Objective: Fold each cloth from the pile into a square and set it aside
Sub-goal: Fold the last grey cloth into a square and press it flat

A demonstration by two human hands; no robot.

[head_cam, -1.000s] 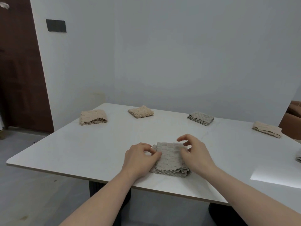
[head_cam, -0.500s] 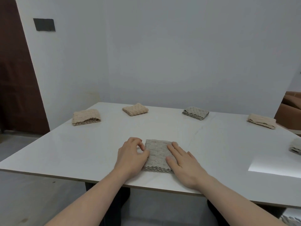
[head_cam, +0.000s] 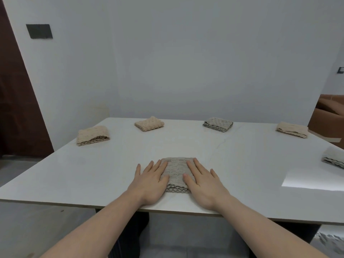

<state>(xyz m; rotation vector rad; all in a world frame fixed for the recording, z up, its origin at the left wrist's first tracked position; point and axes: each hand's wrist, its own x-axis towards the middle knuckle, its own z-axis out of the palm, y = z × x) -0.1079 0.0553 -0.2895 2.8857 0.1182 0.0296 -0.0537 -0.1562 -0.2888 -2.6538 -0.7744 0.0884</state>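
Observation:
A grey textured cloth (head_cam: 177, 171), folded into a thick square, lies near the front edge of the white table (head_cam: 111, 164). My left hand (head_cam: 149, 180) rests flat with fingers spread on the cloth's left side. My right hand (head_cam: 203, 182) lies flat on its right side, fingers spread too. Neither hand grips anything. Several folded cloths sit farther back: a beige one (head_cam: 93, 135) at the left, a beige one (head_cam: 149, 124), a grey one (head_cam: 217, 124), a beige one (head_cam: 291, 129), and a grey one (head_cam: 334, 159) at the right edge.
A white wall stands behind the table. A dark brown door (head_cam: 16, 108) is at the left. A brown cardboard box (head_cam: 327, 120) sits past the table's far right corner. More grey cloth (head_cam: 331, 241) shows low at the right, below the table.
Both hands went from pinching and curling over the cloth to lying flat and spread on it. The view shifted right, bringing the right-edge grey cloth further into sight.

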